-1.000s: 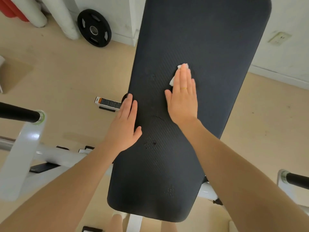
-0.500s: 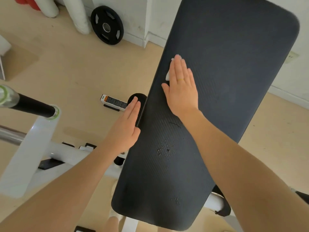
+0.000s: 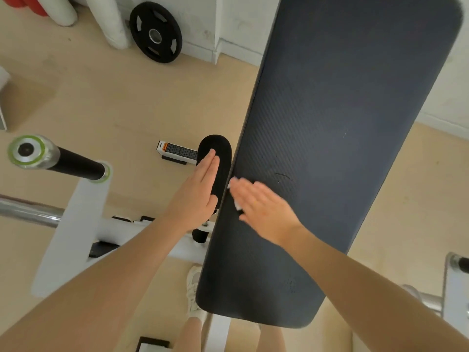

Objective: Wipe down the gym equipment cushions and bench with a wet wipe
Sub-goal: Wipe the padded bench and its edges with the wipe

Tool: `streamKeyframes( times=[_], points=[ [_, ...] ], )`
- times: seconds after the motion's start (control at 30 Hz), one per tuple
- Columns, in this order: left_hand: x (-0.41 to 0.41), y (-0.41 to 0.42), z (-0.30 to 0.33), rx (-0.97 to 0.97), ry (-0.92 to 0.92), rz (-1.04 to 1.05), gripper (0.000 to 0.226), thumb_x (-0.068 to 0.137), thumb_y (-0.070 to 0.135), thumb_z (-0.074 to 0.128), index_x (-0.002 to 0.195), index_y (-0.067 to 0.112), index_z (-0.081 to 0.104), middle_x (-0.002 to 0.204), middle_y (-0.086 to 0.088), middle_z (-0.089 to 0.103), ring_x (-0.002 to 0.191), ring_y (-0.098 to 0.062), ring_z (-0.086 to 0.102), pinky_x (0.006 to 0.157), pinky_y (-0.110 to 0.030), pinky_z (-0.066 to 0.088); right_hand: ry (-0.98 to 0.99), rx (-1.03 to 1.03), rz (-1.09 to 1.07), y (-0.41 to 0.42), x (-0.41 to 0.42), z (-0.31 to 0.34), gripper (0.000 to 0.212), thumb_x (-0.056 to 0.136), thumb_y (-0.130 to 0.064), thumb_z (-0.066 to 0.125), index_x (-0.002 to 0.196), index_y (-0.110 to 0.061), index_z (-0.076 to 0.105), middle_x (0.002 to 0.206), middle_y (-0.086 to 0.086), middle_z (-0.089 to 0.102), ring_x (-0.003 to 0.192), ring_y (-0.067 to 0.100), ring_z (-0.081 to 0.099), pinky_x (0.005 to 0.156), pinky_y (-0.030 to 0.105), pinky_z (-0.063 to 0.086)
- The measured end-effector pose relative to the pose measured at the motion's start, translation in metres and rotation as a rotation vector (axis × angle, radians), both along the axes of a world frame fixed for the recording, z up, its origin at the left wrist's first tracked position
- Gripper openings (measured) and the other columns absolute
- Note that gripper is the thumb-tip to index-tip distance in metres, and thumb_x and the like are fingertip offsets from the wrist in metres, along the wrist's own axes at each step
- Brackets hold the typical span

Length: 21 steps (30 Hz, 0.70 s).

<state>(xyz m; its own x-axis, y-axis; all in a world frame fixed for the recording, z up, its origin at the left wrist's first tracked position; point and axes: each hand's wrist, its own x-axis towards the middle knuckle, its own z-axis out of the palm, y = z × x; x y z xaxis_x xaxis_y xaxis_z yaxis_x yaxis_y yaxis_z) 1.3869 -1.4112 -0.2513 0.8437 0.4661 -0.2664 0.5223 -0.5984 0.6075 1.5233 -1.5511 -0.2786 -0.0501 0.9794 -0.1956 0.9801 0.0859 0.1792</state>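
The long dark bench pad (image 3: 342,128) runs from the lower middle up to the top right. My right hand (image 3: 264,209) lies flat near the pad's left edge, pressing a white wet wipe (image 3: 237,205) under its fingers; only small corners of the wipe show. My left hand (image 3: 196,196) is flat with straight fingers, resting against a black round cushion (image 3: 220,153) just left of the pad's edge. Faint damp marks show on the pad beyond my right hand.
A white frame with a black-sleeved bar (image 3: 58,158) stands at the left. A black weight plate (image 3: 155,33) leans on the wall at the top. A small labelled box (image 3: 177,149) lies on the floor. My shoe (image 3: 194,290) is beneath the pad.
My right hand slid the wipe down and left along the pad to its left edge. My left hand came off the pad's edge onto the black cushion. The view shifted right.
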Motion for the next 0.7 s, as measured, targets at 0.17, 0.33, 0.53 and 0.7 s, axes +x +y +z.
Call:
streamKeyframes(
  times=[0.17,0.33,0.53,0.7],
  points=[
    [-0.004,-0.004,0.001,-0.022,0.018,-0.032,0.071,0.090,0.003,0.042,0.148,0.012,0.002,0.157,0.003,-0.007,0.134,-0.027,0.033,0.103,-0.031,0.035,-0.063,0.176,-0.430,0.029,0.036,0.024,0.069,0.089,-0.038,0.040,0.143,0.001,0.019,0.150,0.014,0.030,0.137,0.027,0.032,0.111,0.037,0.015],
    [-0.003,-0.014,-0.011,-0.025,-0.008,-0.059,0.071,0.089,0.002,0.042,0.148,0.011,0.002,0.157,0.001,-0.007,0.137,-0.023,0.028,0.103,-0.033,0.035,0.074,0.133,-0.455,0.010,0.012,0.008,0.072,0.090,-0.036,0.041,0.143,-0.001,0.006,0.154,0.016,0.015,0.142,0.026,0.016,0.114,0.036,0.008],
    [0.001,-0.030,-0.024,0.029,-0.020,-0.110,0.074,0.089,0.004,0.046,0.147,0.010,0.001,0.157,-0.002,-0.007,0.145,-0.017,0.003,0.115,-0.033,0.023,0.065,0.022,-0.107,-0.056,-0.025,-0.027,0.072,0.089,-0.038,0.051,0.142,-0.001,0.019,0.150,0.011,0.022,0.139,0.023,0.023,0.112,0.040,0.024],
    [0.003,-0.037,-0.023,0.114,-0.012,-0.113,0.075,0.085,0.002,0.049,0.147,0.004,0.007,0.156,-0.011,-0.002,0.144,-0.025,0.005,0.117,-0.037,0.018,0.012,0.177,-0.180,-0.035,0.017,-0.018,0.052,0.093,-0.025,0.032,0.140,-0.004,0.031,0.145,0.008,0.041,0.132,0.021,0.042,0.113,0.033,0.021]
  ],
)
